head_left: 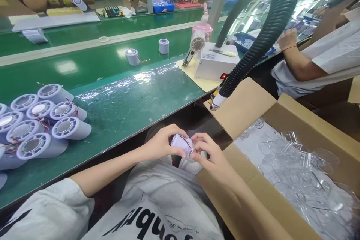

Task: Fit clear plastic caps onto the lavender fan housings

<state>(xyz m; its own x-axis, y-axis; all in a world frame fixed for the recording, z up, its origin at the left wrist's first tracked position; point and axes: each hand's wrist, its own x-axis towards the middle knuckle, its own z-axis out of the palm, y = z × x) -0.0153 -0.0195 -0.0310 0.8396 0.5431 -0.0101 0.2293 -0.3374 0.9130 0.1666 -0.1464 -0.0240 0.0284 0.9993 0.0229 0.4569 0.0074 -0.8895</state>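
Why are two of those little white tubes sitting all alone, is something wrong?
Nothing looks broken or spilled. Two white tubes stand apart on the green belt, away from the pile of tubes lying on their sides at the left. Both hands hold another tube.

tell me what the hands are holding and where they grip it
Both hold one small white cylindrical housing with red wires: the left hand wraps its left end, the right hand pinches its right end with the fingertips.

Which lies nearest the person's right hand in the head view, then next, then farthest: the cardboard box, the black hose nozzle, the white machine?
1. Cardboard box, directly beside the right hand.
2. Black hose nozzle, above.
3. White machine, farther back on the bench.
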